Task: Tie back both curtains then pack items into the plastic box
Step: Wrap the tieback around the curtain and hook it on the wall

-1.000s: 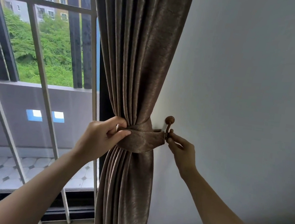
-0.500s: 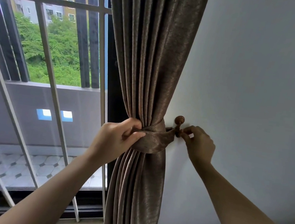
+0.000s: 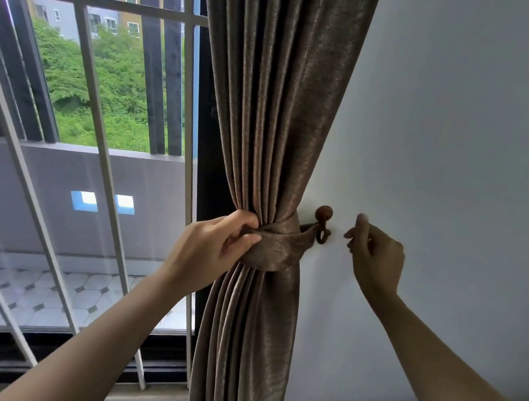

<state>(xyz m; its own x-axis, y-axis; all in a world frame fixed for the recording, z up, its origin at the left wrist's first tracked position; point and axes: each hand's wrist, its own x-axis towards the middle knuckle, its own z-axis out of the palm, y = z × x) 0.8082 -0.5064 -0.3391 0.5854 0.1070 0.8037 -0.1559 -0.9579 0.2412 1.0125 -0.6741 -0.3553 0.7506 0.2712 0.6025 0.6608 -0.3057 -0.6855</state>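
Plain white wall (image 3: 463,124) beside a barred window (image 3: 116,101) in daylight.

A brown cloth curtain (image 3: 275,119) with a faint sheen, its matching cloth tieback (image 3: 275,249) looped on a glossy wooden-looking hook (image 3: 323,222) against a matt painted wall (image 3: 461,140).

Cannot see the tieback (image 3: 275,251) behind the curtain (image 3: 277,103); nor the fingers (image 3: 242,240) of the left hand (image 3: 208,250) tucked under it; cannot make out the blurred fingers (image 3: 361,226) of the right hand (image 3: 376,259)
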